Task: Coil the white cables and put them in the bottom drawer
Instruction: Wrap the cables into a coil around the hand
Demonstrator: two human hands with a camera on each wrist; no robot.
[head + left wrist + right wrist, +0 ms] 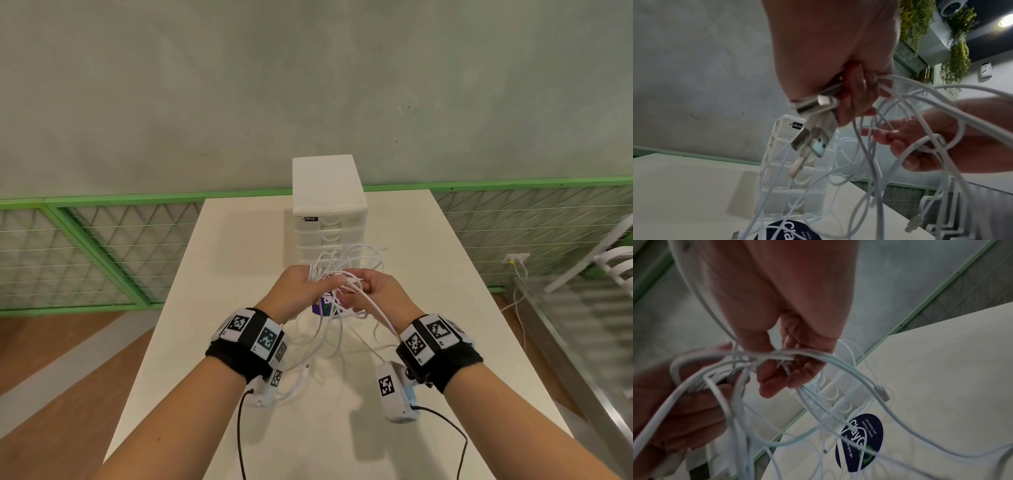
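Note:
A tangle of white cables (346, 270) hangs between both hands above the white table (239, 260). My left hand (305, 284) grips a bunch of them, with USB plugs (813, 141) sticking out below its curled fingers (851, 104). Close to its right, my right hand (370, 287) pinches cable strands (789, 353) with curled fingers (772, 381). Loose loops trail down to the table by my left wrist (301, 377). The white drawer unit (327, 212) stands just behind the hands, all its drawers closed; its bottom drawer (797, 204) shows in the left wrist view.
A round dark blue sticker (861, 441) lies on the table under the hands. Green mesh railing (85, 253) runs behind the table. A white rack (613, 263) and a wall socket with a cable (515, 260) are at the right.

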